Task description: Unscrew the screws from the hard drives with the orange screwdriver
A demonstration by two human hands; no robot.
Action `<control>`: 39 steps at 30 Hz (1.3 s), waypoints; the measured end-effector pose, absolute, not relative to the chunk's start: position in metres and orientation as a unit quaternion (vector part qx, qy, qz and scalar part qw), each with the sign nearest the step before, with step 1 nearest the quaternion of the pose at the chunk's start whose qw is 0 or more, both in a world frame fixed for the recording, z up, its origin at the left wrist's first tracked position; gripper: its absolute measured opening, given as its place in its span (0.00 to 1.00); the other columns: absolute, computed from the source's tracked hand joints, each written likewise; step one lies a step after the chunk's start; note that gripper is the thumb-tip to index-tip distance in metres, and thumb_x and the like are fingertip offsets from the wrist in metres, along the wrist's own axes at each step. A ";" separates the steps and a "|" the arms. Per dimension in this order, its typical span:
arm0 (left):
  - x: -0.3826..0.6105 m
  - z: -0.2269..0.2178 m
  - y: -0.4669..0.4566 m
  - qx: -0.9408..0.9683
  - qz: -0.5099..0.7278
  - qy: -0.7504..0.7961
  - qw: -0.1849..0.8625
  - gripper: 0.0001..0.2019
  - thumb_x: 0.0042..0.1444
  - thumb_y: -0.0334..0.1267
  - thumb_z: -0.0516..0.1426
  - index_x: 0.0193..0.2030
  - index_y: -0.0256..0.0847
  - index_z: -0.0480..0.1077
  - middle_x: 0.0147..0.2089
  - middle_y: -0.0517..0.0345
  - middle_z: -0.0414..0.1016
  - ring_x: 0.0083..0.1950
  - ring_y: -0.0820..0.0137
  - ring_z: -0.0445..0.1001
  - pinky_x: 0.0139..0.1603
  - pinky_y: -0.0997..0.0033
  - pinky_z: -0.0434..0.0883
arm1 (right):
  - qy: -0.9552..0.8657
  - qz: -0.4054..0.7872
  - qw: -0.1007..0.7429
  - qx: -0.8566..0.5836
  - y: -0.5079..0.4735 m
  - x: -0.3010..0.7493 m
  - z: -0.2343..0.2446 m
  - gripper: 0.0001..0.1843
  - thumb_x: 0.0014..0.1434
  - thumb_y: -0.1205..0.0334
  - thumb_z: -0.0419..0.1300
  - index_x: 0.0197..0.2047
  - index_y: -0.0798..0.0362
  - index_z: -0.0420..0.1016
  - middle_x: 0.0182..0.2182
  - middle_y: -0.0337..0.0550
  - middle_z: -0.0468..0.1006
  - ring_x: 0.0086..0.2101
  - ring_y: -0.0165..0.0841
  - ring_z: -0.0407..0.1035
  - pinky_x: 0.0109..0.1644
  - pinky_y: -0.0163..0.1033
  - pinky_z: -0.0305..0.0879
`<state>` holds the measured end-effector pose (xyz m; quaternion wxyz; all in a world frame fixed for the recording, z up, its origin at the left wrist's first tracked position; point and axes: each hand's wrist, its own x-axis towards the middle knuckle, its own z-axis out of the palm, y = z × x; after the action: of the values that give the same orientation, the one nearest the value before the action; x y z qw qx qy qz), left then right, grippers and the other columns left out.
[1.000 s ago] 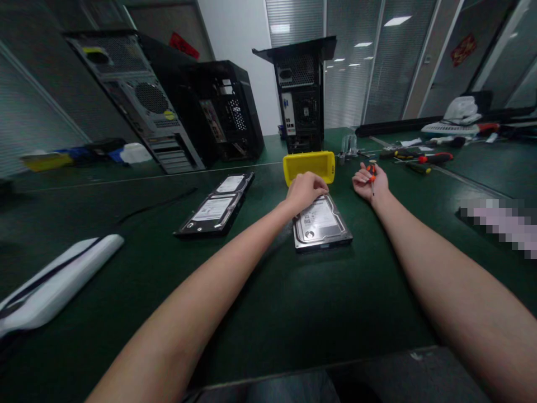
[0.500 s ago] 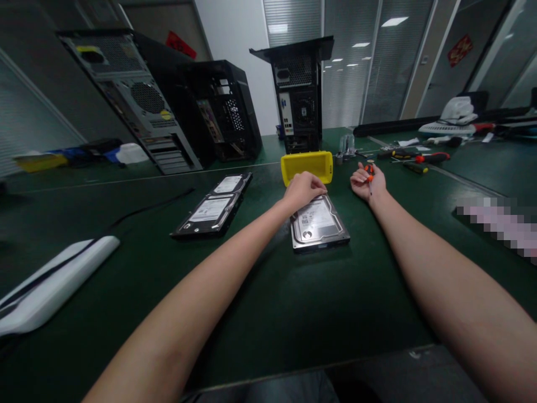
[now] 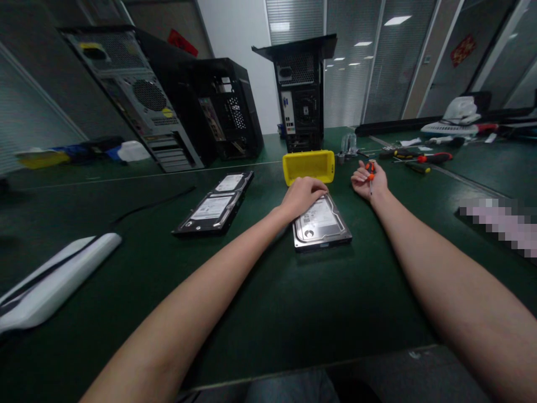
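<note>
A silver hard drive (image 3: 322,223) lies label up on the green table in front of me. My left hand (image 3: 302,196) is over its far end, with bent fingers closed at the drive's far edge; the fingertips are partly hidden. To the right, my right hand (image 3: 370,180) rests palm up on the table, its fingers closed around a small orange and black screwdriver (image 3: 371,169) whose shaft points back toward my wrist. Just beyond the left hand stands a yellow plastic bin (image 3: 309,163), tipped so its opening faces me. Two more hard drives (image 3: 213,207) lie end to end on the left.
Along the back stand black computer cases (image 3: 300,95), one with its top panel sticking out. Several screwdrivers and pliers (image 3: 434,159) lie at the back right, near a clear plastic container (image 3: 348,145). A white object with a black strap (image 3: 62,280) is at the left.
My left hand has settled slightly lower over the far end of the hard drive. My right hand keeps the screwdriver in much the same place. The whole view has shifted a little.
</note>
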<state>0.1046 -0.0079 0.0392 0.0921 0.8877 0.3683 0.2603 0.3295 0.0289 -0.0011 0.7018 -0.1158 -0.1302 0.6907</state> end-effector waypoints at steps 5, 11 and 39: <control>0.102 0.037 -0.017 0.893 0.262 0.359 0.072 0.12 0.60 0.38 0.54 0.43 0.41 0.78 0.44 0.53 0.80 0.45 0.65 0.76 0.49 0.65 0.70 | -0.193 0.671 0.697 -0.164 0.031 0.322 0.010 0.19 0.65 0.48 0.40 0.31 0.51 0.60 0.12 0.28 0.48 0.12 0.23 0.46 0.15 0.28 0.45; 0.102 0.037 -0.018 0.885 0.268 0.373 0.074 0.12 0.59 0.39 0.55 0.43 0.41 0.78 0.45 0.54 0.80 0.46 0.65 0.76 0.49 0.65 0.70 | -0.281 0.600 0.713 -0.227 0.037 0.298 0.038 0.13 0.66 0.53 0.43 0.33 0.49 0.57 0.14 0.29 0.54 0.13 0.23 0.49 0.16 0.27 0.48; 0.103 0.035 -0.013 0.879 0.245 0.395 0.104 0.15 0.60 0.39 0.52 0.46 0.40 0.78 0.45 0.51 0.80 0.46 0.64 0.76 0.48 0.67 0.69 | -0.483 0.479 0.714 -0.164 0.026 0.245 0.060 0.17 0.56 0.54 0.62 0.42 0.42 0.57 0.19 0.25 0.56 0.14 0.17 0.48 0.14 0.23 0.44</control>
<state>0.1029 -0.0135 0.0347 0.1041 0.8794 0.3947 0.2449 0.2446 0.0262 0.0605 0.7142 -0.1638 -0.4833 0.4791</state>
